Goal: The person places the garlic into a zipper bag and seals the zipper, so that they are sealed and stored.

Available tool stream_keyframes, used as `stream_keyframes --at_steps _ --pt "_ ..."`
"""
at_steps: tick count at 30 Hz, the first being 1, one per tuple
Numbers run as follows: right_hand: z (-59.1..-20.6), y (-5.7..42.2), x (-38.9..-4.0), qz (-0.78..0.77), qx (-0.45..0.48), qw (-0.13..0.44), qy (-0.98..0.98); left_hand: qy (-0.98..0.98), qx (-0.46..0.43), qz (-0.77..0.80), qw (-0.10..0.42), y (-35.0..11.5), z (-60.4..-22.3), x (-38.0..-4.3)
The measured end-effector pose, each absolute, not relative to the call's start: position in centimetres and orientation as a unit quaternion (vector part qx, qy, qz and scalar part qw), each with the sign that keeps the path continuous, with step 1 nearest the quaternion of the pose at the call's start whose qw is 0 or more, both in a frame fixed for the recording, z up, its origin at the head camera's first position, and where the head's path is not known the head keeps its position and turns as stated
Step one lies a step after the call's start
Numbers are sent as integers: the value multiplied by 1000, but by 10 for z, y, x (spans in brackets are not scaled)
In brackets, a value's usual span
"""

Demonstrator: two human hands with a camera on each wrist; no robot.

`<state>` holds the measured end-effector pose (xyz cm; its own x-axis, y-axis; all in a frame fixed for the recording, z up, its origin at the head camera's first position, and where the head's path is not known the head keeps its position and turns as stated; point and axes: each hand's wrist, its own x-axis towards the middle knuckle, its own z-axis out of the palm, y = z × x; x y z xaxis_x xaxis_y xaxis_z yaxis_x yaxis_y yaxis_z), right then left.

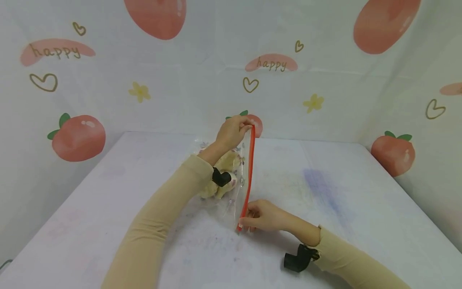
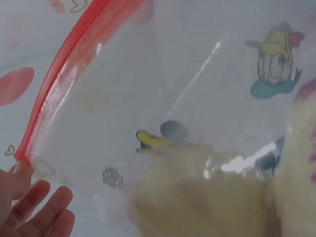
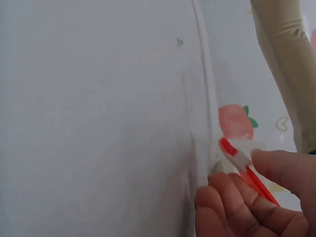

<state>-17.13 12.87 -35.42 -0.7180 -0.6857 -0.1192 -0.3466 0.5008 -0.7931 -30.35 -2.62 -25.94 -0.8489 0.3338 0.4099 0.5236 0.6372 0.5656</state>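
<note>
A clear zip bag (image 1: 242, 182) with printed cartoon ducks stands on edge above the table, its red zip strip (image 1: 251, 160) running from far to near. Inside are several pale, purple-streaked bulbs (image 1: 229, 161) that look like garlic, partly hidden by the left forearm. My left hand (image 1: 232, 131) pinches the strip's far, upper end; in the left wrist view, the other fingers of that hand (image 2: 39, 210) are loosely bent. At the near, lower end, my right hand (image 1: 265, 216) pinches the strip by a small white slider (image 3: 240, 159), thumb against bent fingers.
A white, faintly stained table (image 1: 317, 249) lies under the bag and arms. Behind it hangs a white backdrop (image 1: 202, 80) printed with fruit, hearts and flowers. Black wrist mounts (image 1: 297, 259) stick out from the sleeves. A dark cable (image 1: 6, 263) shows at the far left edge.
</note>
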Motion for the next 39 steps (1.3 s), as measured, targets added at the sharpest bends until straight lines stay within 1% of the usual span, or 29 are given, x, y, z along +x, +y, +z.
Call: stream_keyframes --at_steps 7,10,13,18,21,29,31,36,38,39 --pt "-344 133 -187 -430 -260 116 857 -886 -278 -358 99 -30 -265 -305" --pt "-343 135 -192 -434 -245 94 862 -883 -297 -355 81 -34 -264 -304" --pt "-345 139 -196 -439 -232 85 864 -891 -289 -346 48 -45 -263 -303" --pt "-348 150 -205 -447 -197 82 869 -927 -239 -288 -28 -80 -267 -305" --pt "-347 158 -211 -447 -176 87 872 -941 -209 -258 -60 -105 -272 -304" --pt "-346 178 -222 -440 -140 92 882 -958 -144 -223 -107 -168 -290 -299" --pt "-346 183 -224 -441 -133 97 882 -957 -135 -219 -132 -179 -296 -296" --pt "-345 194 -229 -463 -125 129 868 -938 -138 -234 -216 -195 -313 -292" --pt "-344 196 -230 -474 -129 135 860 -933 -143 -241 -226 -197 -318 -290" --pt "-344 197 -231 -478 -134 134 857 -934 -143 -242 -222 -197 -320 -289"
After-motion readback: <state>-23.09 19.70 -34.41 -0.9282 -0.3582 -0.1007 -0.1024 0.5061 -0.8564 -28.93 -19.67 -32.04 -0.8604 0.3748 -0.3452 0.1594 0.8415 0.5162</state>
